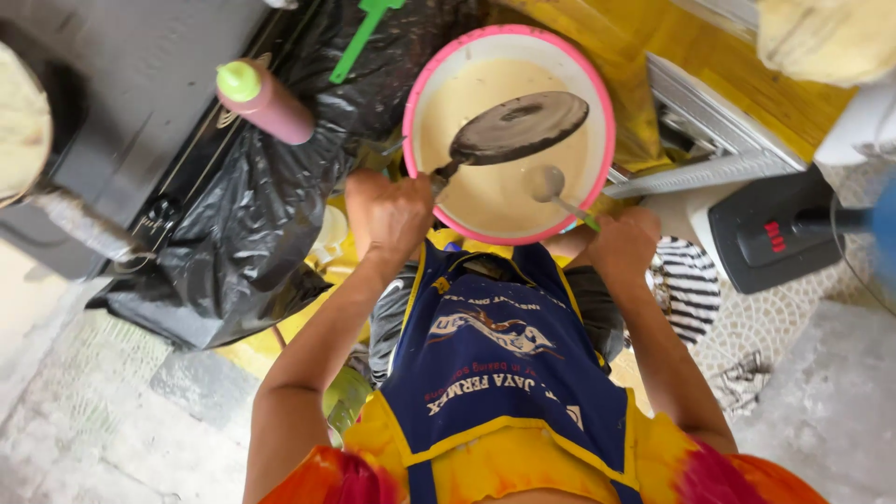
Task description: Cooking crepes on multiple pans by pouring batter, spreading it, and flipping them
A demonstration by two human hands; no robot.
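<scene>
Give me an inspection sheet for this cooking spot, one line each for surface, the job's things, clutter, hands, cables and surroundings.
Surface: black plastic sheet spread over a yellow base; grey paved floor beside it.
Job's things: pink-rimmed basin full of pale batter; dark round flat pan held over it; ladle dipping into the batter.
Clutter: pink squeeze bottle with green cap, green plastic tool, striped cloth.
Hands: left hand grips the pan's handle; right hand grips the ladle's handle.
Cables: a thin cord at the right edge; where it runs is out of view.
Surroundings: black stove to the left, white and black appliance to the right.
</scene>
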